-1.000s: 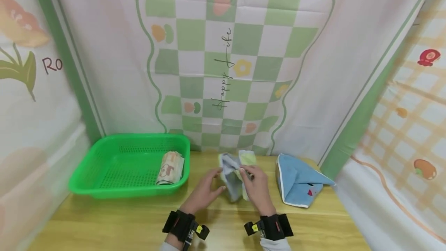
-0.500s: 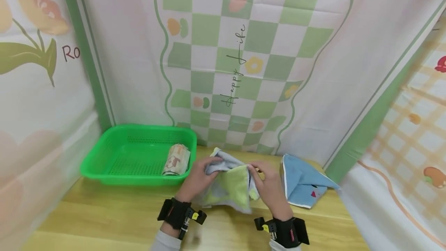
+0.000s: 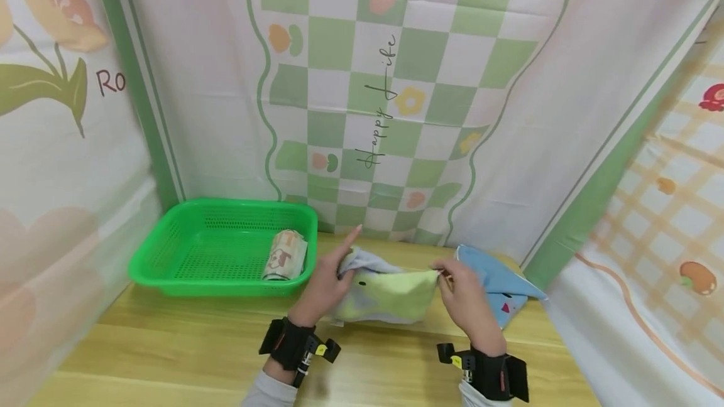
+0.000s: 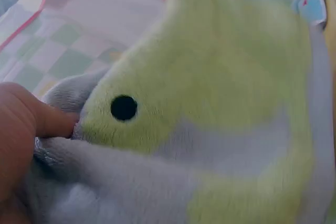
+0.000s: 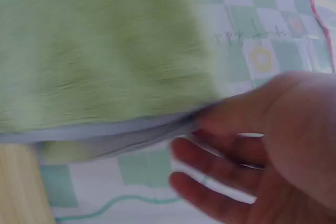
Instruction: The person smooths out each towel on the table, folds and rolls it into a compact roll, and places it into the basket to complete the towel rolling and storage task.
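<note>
Because the green-and-grey cloth lay directly between the two hands, just below the middle of the frame, we could call neither hand nearer: both were touching it. Its long axis ran from left to right across the frame, with the top edge stretched nearly level toward the right and the grey part bunched at the left end.

At that left end we saw the left hand pinching the grey fold under its thumb, the index finger straight and pointing to the top of the frame; its remaining fingers were mostly hidden from us. At the opposite end, the right hand gripped the upper right corner between thumb and fingertip, while in the right wrist view we could see its other fingers loosely bent below the edge. The left wrist view gave us the same span on a slant, from the thumb at the left edge up to the right fingertips at the top.

Toward the left of the frame, on the left hand's side, stood the green basket, a rolled cloth inside its right end. Beyond the right hand we saw the blue cloth, partly hidden behind it.
</note>
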A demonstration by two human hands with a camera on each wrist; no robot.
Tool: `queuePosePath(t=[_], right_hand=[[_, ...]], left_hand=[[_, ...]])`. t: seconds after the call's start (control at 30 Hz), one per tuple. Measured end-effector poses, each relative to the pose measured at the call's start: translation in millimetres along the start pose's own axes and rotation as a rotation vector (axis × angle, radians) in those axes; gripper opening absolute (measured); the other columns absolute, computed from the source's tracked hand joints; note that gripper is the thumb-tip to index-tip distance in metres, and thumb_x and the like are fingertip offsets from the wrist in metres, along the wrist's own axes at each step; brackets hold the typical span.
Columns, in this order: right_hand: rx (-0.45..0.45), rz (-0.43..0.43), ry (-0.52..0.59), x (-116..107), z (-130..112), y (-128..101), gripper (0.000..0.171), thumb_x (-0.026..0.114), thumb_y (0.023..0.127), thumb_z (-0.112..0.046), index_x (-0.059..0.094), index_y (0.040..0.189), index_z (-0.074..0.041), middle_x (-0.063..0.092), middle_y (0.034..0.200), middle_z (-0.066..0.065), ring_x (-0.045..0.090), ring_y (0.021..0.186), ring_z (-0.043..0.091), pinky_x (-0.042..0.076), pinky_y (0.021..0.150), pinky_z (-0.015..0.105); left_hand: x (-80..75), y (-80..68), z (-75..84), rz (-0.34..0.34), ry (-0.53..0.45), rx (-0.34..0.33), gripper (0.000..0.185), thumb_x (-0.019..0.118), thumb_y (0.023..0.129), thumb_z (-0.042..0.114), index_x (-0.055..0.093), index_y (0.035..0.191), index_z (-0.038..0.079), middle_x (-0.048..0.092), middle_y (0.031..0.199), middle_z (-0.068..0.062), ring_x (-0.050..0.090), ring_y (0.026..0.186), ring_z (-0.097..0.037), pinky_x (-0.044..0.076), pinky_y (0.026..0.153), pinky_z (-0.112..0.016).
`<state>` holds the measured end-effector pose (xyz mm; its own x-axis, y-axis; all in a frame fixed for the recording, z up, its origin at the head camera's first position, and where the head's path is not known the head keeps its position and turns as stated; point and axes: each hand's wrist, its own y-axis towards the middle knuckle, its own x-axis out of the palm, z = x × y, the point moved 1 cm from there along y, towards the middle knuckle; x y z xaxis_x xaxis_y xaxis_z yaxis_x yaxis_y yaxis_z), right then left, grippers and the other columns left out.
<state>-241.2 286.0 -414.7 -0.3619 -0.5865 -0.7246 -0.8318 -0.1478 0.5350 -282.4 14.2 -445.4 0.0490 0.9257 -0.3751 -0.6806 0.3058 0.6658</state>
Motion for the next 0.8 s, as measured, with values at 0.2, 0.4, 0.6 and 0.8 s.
queuePosePath(t=[0.2,0.4,0.6,0.8], right_hand=[[-0.034,-0.179,0.19,18,-20,4,0.043,0.07,0.097,-0.02,0.061,0.137,-0.005,0.063,0.135,0.016,0.059,0.123,0.037,0.052,0.098,0.056],[-0.108,-0.369,0.226,38,-31,13,0.04,0.069,0.098,-0.016,0.061,0.136,-0.01,0.07,0.121,0.006,0.066,0.109,0.024,0.055,0.092,0.047],[-0.114,-0.395,0.253,44,-31,15,0.006,0.066,0.098,-0.01,0.068,0.1,-0.015,0.062,0.093,-0.003,0.057,0.087,0.012,0.05,0.076,0.03],[-0.108,-0.304,0.246,51,-37,8,0.026,0.07,0.083,-0.004,0.055,0.076,-0.024,0.062,0.129,0.006,0.052,0.123,0.031,0.046,0.097,0.05]], left_hand=[[17.8,0.5,10.7,-0.229,-0.037,-0.006,0.083,0.06,0.09,-0.016,0.033,0.16,0.019,0.066,0.133,-0.011,0.042,0.059,-0.003,0.042,0.063,-0.02],[16.4,3.5,13.9,-0.306,-0.036,-0.028,0.077,0.065,0.09,-0.014,0.04,0.157,0.016,0.066,0.135,-0.01,0.068,0.11,-0.017,0.052,0.075,-0.019],[5.3,2.4,10.1,-0.219,-0.003,-0.046,0.06,0.073,0.088,-0.006,0.057,0.144,0.009,0.075,0.108,-0.011,0.071,0.094,-0.02,0.057,0.074,-0.025],[3.7,-0.4,7.3,-0.163,0.036,-0.038,0.044,0.077,0.087,-0.001,0.069,0.129,0.01,0.075,0.098,-0.003,0.066,0.085,-0.012,0.054,0.07,-0.024]])
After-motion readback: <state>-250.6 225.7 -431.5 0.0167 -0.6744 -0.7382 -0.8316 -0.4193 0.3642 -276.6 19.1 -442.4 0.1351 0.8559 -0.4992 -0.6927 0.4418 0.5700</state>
